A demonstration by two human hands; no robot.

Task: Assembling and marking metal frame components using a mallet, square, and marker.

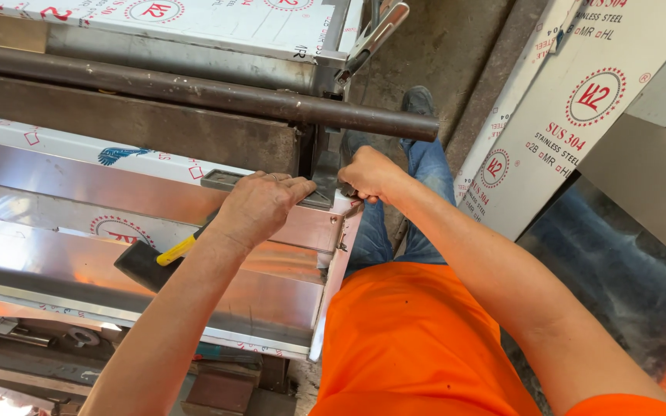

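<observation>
A worker in an orange shirt braces a folded stainless steel sheet [194, 231] under a dark steel bar [194, 92] whose long axis runs from 9 to 3 o'clock. The left hand [260, 206] presses flat, fingers spread, on a grey metal block [221, 179] lying on the sheet's top edge. The right hand [368, 173], just beside it at 3 o'clock, is clenched at the sheet's corner; what it grips cannot be made out. A black rubber mallet [144, 264] with a yellow handle rests at 7 o'clock from the left hand, nearer that hand.
</observation>
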